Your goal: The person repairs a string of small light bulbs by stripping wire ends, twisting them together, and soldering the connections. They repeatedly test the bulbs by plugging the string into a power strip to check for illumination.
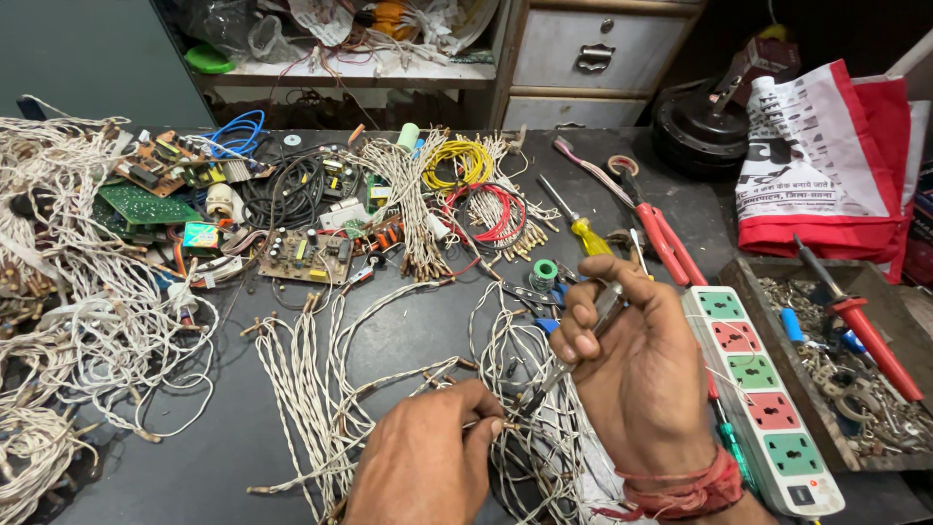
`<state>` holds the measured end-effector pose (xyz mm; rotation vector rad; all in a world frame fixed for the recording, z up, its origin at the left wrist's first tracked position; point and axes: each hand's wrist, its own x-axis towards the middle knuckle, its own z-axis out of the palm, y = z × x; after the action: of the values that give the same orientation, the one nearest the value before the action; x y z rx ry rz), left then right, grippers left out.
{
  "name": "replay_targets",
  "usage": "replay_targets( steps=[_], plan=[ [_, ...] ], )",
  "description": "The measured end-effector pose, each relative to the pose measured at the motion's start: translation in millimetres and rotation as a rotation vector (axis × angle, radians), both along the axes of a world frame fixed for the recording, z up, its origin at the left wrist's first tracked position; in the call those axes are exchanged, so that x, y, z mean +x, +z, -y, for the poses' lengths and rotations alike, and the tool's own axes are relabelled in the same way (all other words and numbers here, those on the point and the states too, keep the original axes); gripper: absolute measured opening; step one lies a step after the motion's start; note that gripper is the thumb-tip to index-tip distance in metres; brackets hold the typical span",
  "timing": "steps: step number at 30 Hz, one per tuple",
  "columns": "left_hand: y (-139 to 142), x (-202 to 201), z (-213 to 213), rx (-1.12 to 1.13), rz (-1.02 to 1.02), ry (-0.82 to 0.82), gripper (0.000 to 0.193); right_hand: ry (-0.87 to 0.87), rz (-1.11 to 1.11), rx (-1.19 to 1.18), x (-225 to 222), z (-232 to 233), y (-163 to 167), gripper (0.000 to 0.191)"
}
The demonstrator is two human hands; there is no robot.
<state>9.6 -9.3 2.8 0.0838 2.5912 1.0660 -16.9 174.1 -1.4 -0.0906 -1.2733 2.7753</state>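
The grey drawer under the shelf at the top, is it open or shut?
Shut. The grey drawer has its front flush with the cabinet frame, with no gap showing, and its metal handle hangs flat.

Power strip [760, 389], circuit boards [306, 255] (cluttered), screwdriver [583, 229]

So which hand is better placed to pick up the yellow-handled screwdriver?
Probably the right hand: it is nearer the yellow-handled screwdriver, though it holds a metal tool. The left hand pinches a white twisted wire.

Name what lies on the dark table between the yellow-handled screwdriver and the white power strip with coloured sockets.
In the head view, red-handled pliers lie between the yellow-handled screwdriver and the white power strip, on the dark table.
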Motion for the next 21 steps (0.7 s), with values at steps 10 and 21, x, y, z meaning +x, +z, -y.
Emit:
replay_targets(
  steps=[10,21],
  plan=[
    [1.6,-0.1,1.0,0.003,0.020,-0.001,0.015,-0.008,0.000,0.000,-0.1,1.9,-0.9,0.033],
    [2.6,-1.3,1.5,-0.004,0.027,-0.022,0.016,-0.008,-0.001,0.016,1.5,5.4,0.7,0.033]
  ],
)
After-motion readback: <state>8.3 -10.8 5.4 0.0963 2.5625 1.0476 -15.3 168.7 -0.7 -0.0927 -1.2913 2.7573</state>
